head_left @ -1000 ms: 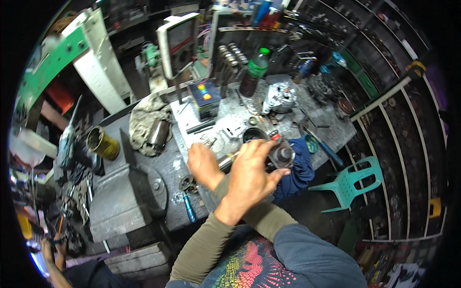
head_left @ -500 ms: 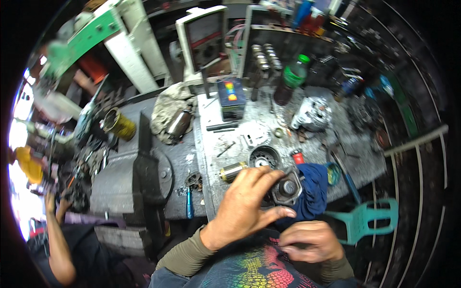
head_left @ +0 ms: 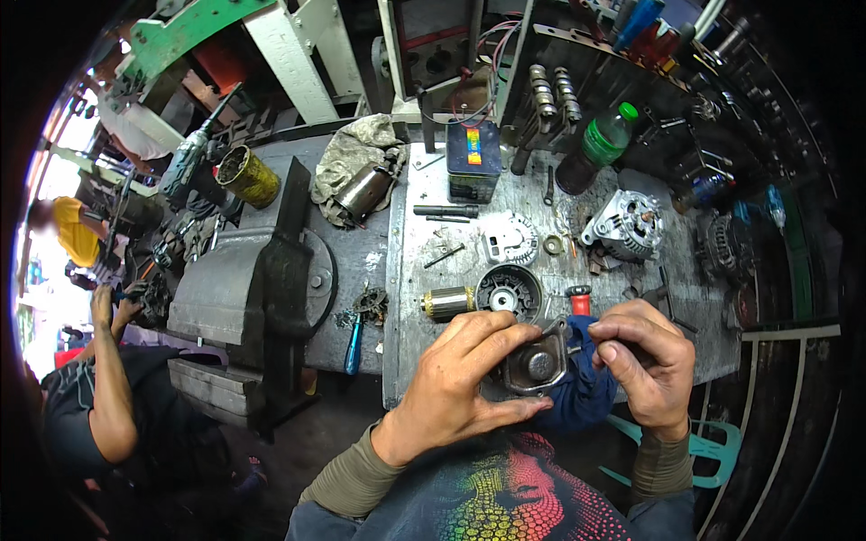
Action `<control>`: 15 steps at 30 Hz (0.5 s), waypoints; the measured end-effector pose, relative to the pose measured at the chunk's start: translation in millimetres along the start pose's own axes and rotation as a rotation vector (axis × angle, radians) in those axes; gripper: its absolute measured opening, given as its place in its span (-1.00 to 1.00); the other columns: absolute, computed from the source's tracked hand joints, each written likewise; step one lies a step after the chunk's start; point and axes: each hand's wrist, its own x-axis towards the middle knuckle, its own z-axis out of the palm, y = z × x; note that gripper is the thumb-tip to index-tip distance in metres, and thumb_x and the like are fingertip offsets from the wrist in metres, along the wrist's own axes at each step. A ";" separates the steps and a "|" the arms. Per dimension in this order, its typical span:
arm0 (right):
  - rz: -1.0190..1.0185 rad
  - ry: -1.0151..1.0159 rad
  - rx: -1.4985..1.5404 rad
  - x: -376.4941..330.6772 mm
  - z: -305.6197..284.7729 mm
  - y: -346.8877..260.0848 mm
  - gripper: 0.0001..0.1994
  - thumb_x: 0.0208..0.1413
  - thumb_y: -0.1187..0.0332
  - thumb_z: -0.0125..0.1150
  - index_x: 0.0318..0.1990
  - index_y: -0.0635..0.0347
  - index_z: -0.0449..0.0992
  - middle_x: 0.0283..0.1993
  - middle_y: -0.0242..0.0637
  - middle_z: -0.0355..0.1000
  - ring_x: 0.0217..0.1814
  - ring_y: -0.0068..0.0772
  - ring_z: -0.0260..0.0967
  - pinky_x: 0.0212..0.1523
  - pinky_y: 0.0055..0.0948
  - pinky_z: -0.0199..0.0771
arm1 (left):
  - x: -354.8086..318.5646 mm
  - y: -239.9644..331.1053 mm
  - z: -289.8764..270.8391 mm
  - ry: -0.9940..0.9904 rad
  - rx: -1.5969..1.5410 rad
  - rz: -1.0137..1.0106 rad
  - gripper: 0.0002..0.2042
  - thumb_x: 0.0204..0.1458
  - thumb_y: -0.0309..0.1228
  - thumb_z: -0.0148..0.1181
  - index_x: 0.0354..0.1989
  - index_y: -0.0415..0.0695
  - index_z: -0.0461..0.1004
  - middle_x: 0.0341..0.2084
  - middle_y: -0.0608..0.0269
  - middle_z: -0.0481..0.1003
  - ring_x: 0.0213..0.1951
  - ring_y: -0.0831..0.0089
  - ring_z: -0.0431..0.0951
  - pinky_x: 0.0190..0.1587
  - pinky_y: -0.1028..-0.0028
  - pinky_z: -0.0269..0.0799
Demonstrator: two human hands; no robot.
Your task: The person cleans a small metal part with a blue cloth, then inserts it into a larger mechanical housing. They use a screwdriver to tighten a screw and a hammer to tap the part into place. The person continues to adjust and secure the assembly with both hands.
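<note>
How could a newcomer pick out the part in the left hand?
Start at the workbench and find the dark blue cloth at its near edge. Just left, the left hand grips a metal housing; its squarish rim sets it apart from the round housing beyond.

In front of me, the person's left hand [head_left: 460, 379] grips a dark, squarish metal housing [head_left: 539, 363], while the right hand [head_left: 648, 365], fingers curled in, hovers just beside it near a crumpled navy-blue cloth [head_left: 585, 397]. Beyond, a silver cylindrical rotor [head_left: 447, 302] lies on the scuffed grey worktop [head_left: 406, 347].
</note>
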 end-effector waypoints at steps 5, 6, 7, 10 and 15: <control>-0.028 0.045 -0.167 4.8 10.6 -18.2 -0.82 0.14 0.59 0.41 -0.09 0.35 0.68 -0.20 -0.20 0.62 -0.25 -0.43 0.57 -0.22 -0.47 0.56 | 0.4 -4.3 0.3 -0.003 -0.005 0.028 -0.29 -0.28 -0.09 0.75 0.06 -0.20 0.64 -0.05 0.04 0.59 -0.02 0.10 0.62 0.05 0.21 0.56; 0.048 0.099 -0.098 2.0 12.1 -20.8 -0.80 0.10 0.61 0.43 -0.10 0.35 0.67 -0.19 -0.17 0.63 -0.24 -0.40 0.61 -0.19 -0.47 0.59 | 0.8 -5.8 0.6 0.002 -0.011 0.044 -0.29 -0.29 -0.10 0.75 0.06 -0.21 0.64 -0.05 0.03 0.59 -0.01 0.10 0.62 0.05 0.22 0.56; 0.103 0.132 -0.076 0.0 11.3 -22.2 -0.80 0.10 0.62 0.43 -0.10 0.35 0.66 -0.19 -0.15 0.63 -0.21 -0.38 0.62 -0.18 -0.45 0.61 | 1.2 -6.9 1.7 -0.005 -0.021 0.013 -0.29 -0.29 -0.10 0.75 0.05 -0.22 0.64 -0.06 0.02 0.59 -0.01 0.10 0.62 0.05 0.22 0.56; 0.049 0.093 -0.150 -6.1 5.9 -23.5 -0.81 0.09 0.63 0.42 -0.12 0.36 0.67 -0.17 -0.12 0.64 -0.19 -0.33 0.65 -0.19 -0.42 0.63 | 2.6 -9.3 3.0 -0.011 -0.020 0.023 -0.30 -0.32 -0.11 0.76 0.02 -0.23 0.65 -0.08 0.03 0.60 -0.05 0.11 0.63 0.03 0.22 0.56; -0.129 0.015 -0.373 -5.9 3.6 -25.2 -0.80 0.02 0.66 0.44 -0.16 0.34 0.68 -0.19 -0.12 0.62 -0.25 -0.25 0.65 -0.27 -0.42 0.63 | 4.2 -12.1 3.2 -0.006 -0.011 0.076 -0.30 -0.32 -0.11 0.77 0.00 -0.24 0.64 -0.11 0.05 0.61 -0.06 0.13 0.63 0.00 0.24 0.56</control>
